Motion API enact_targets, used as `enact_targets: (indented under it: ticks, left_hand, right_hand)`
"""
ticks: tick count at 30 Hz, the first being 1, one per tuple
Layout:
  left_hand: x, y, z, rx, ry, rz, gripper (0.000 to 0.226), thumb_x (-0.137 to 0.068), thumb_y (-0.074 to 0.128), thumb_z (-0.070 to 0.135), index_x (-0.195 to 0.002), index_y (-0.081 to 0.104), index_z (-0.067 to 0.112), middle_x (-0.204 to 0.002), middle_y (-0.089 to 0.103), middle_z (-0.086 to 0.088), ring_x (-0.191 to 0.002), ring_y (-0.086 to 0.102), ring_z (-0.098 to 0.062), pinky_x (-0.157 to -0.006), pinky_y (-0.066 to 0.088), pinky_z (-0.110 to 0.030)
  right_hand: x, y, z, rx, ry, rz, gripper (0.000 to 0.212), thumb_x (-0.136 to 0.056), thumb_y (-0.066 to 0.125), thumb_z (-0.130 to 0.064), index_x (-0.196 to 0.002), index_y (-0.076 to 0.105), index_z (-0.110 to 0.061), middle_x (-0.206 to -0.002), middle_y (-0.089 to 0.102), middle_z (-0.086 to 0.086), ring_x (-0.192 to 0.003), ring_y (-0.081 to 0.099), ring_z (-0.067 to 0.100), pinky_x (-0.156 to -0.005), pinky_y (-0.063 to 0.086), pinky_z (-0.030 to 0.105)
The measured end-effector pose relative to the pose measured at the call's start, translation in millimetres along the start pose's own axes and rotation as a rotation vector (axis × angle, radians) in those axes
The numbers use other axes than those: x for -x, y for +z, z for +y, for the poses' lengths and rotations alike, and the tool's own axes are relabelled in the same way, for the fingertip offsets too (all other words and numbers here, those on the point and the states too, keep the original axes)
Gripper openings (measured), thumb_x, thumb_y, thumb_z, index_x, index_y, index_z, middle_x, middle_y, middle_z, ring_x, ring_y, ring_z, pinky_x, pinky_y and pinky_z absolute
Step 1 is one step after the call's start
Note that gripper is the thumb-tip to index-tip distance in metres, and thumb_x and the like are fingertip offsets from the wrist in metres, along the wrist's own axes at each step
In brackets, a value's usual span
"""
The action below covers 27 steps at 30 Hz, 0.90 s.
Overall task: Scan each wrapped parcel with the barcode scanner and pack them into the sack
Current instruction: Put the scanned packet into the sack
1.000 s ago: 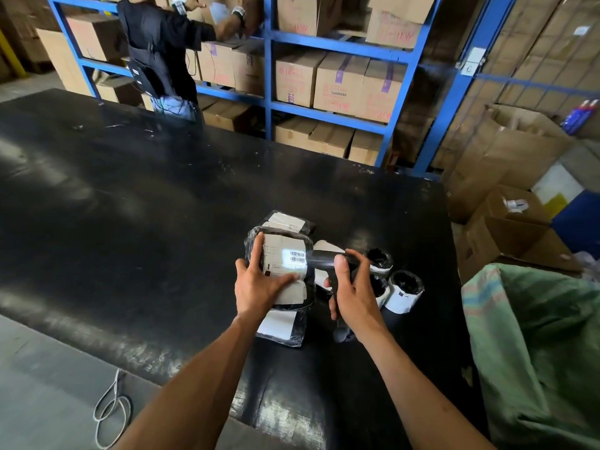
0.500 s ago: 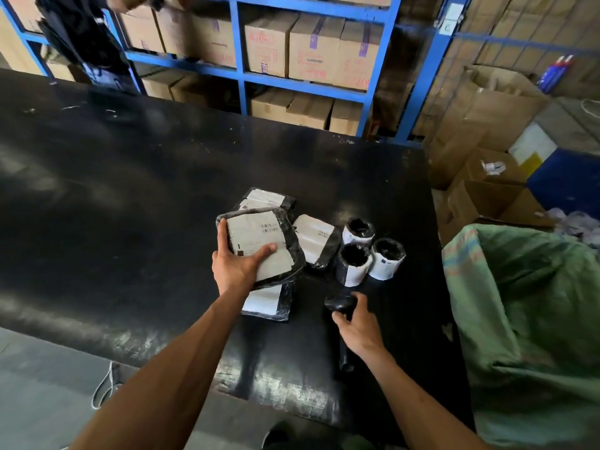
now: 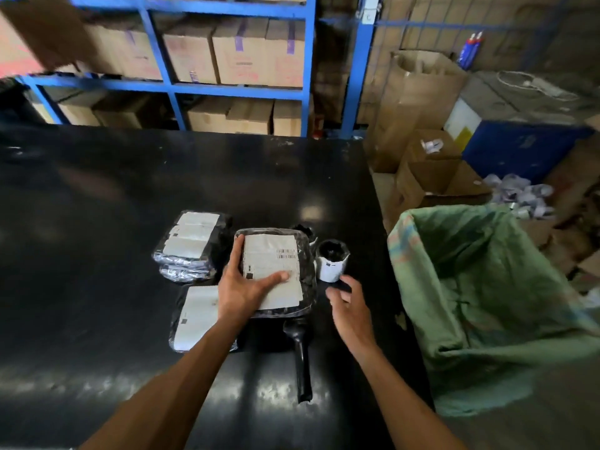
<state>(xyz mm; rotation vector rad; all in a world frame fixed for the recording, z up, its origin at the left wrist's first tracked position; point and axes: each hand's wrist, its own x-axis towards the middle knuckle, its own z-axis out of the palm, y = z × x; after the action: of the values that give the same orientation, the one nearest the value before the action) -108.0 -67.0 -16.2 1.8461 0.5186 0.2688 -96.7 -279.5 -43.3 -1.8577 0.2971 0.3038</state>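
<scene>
Left hand [image 3: 242, 289]: grips flat parcel [image 3: 276, 271].
Right hand [image 3: 349, 306]: open, empty.
Scanner [image 3: 300, 352]: on worktop [image 3: 97, 222], near edge.

Black-wrapped parcel [image 3: 276, 271], white barcoded label; black table [image 3: 97, 206]; faded green sack [image 3: 487, 303]; blue shelving [image 3: 305, 76].

Flat black-wrapped parcel [image 3: 276, 271] label-up, held above counter; scanner [image 3: 300, 355] lying flat near edge; green sack [image 3: 480, 306] open at right.

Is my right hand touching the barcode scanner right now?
Apart. The head view shows the right hand open above the table, with bare black tabletop between it and the barcode scanner.
</scene>
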Motion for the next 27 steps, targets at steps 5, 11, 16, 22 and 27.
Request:
enact_targets:
  ticks: [5, 11, 16, 22, 27]
  left_hand:
    - [1.8, 95.8, 40.0, 0.057, 0.061, -0.217, 0.120, -0.050, 0.099, 0.046, -0.151, 0.034, 0.048, -0.128, 0.061, 0.018, -0.115, 0.058, 0.001, -0.097, 0.048, -0.019]
    - [9.1, 236.8, 80.0, 0.152, 0.112, -0.412, 0.086, -0.078, 0.075, 0.060, -0.147, 0.024, 0.063, -0.135, 0.061, 0.012, -0.115, 0.063, 0.000, -0.096, 0.056, -0.030]
    - [1.8, 335.9, 109.3, 0.001, 0.073, -0.485, 0.073, -0.093, 0.040, 0.072, -0.153, 0.000, 0.057, -0.156, 0.019, -0.006, -0.145, 0.030, -0.031, -0.120, 0.026, -0.042]
    - [-14.2, 415.4, 101.9, -0.395, -0.006, -0.410, 0.080, -0.101, 0.032, 0.061, -0.160, -0.012, 0.031, -0.162, 0.010, -0.026, -0.138, 0.035, -0.053, -0.110, 0.037, -0.057]
    - [-12.0, 426.1, 88.3, -0.584, 0.138, -0.306, 0.075, -0.105, 0.034, 0.050, -0.162, -0.003, 0.018, -0.157, 0.030, -0.022, -0.115, 0.061, -0.044, -0.085, 0.054, -0.050]
  right_hand:
    - [-48.2, -74.7, -35.2, -0.208, -0.083, -0.028, 0.051, -0.098, 0.060, -0.048, -0.145, 0.039, -0.046, -0.112, 0.066, -0.022, -0.105, 0.064, -0.002, -0.111, 0.044, 0.038]
    - [-100.8, -191.1, -27.7, -0.130, -0.161, 0.237, 0.056, -0.099, 0.065, -0.033, -0.151, 0.042, -0.035, -0.140, 0.058, -0.005, -0.120, 0.059, 0.012, -0.092, 0.050, 0.018]
    - [-152.5, -316.7, 13.3, -0.138, -0.081, 0.361, 0.052, -0.098, 0.068, -0.026, -0.147, 0.049, -0.032, -0.141, 0.061, 0.005, -0.121, 0.061, 0.022, -0.102, 0.052, 0.039]
    - [-200.3, -363.6, 109.9, 0.051, 0.204, 0.171, 0.056, -0.097, 0.069, -0.035, -0.149, 0.048, -0.035, -0.145, 0.058, 0.008, -0.123, 0.060, 0.028, -0.105, 0.052, 0.048]
    - [-231.3, -333.4, 177.5, 0.198, 0.361, -0.109, 0.052, -0.099, 0.066, -0.019, -0.146, 0.043, -0.024, -0.137, 0.054, 0.003, -0.114, 0.054, 0.022, -0.092, 0.042, 0.028]
